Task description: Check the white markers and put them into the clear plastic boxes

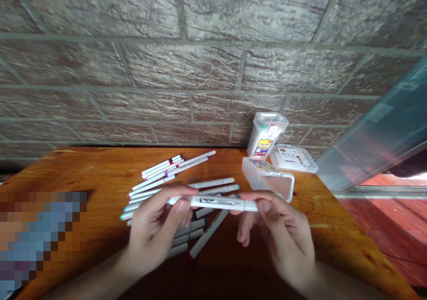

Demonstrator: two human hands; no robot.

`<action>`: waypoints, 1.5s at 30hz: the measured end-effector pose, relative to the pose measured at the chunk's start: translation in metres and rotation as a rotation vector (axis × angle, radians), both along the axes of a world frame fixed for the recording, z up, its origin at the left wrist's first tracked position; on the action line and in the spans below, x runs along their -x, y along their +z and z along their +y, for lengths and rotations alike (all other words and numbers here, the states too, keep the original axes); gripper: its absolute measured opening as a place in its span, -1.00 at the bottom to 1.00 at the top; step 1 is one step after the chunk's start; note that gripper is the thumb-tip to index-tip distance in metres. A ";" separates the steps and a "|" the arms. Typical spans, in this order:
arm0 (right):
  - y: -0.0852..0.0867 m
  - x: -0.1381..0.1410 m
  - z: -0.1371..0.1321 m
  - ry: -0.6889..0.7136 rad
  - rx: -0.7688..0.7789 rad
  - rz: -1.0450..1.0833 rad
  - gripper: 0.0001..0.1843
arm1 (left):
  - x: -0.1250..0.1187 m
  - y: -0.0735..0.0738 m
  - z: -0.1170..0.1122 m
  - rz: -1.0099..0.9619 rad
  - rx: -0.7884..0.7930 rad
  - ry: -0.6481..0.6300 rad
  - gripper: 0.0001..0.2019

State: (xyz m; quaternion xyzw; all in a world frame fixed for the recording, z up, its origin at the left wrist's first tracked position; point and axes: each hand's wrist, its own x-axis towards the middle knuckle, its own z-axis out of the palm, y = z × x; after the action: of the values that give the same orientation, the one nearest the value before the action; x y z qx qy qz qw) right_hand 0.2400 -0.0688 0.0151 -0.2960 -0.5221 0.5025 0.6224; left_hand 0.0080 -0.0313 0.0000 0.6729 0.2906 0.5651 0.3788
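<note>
Two hands pinch a white marker pen (216,202) above a wooden table (83,169)

The pen is a slim, smooth, white barrel with black printing along its side and a small blue-green tip at one end. Below it, the table has a warm orange-brown, glossy surface with visible grain. Behind rises a wall (213,64) of rough, grooved blocks with grey joints. Near it, a clear plastic canister (266,135) stands upright with markers inside; a translucent box (252,173) lies on its side just in front, and a flat white case (294,158) rests to the right. More loose white markers (215,183), with coloured ends, lie roughly slantwise across the middle of the table, some partly hidden by the hands.

The pen is off the tabletop, nearly level, spanning the gap between the fingertips of both hands, nearer the viewer than the box.

The left hand (155,229) grips the blue-green-tipped end between thumb and index finger, its other fingers curled beneath. The right hand (283,231) grasps the opposite end in a similar pinch, its lower fingers loosely bent and hanging below the barrel.
</note>
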 end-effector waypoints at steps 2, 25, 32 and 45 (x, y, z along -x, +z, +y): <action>0.000 -0.001 -0.001 0.002 -0.030 -0.038 -0.69 | -0.002 0.002 0.000 -0.028 0.021 0.007 -0.78; 0.012 -0.007 0.001 -0.179 -0.159 -0.295 -0.51 | -0.003 0.004 0.001 0.003 0.010 0.039 -0.81; 0.015 -0.007 0.003 -0.118 -0.126 -0.229 -0.50 | 0.000 0.001 0.002 0.039 -0.043 0.049 -0.79; 0.013 -0.008 0.004 -0.056 -0.046 -0.151 -0.77 | 0.003 0.001 0.002 0.098 -0.121 0.087 -0.78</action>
State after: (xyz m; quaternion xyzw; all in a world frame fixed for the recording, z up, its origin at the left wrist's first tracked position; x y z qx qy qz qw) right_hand 0.2480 -0.0649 0.0282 -0.3334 -0.5705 0.4490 0.6015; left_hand 0.0053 -0.0293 0.0009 0.7079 0.3032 0.5640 0.2979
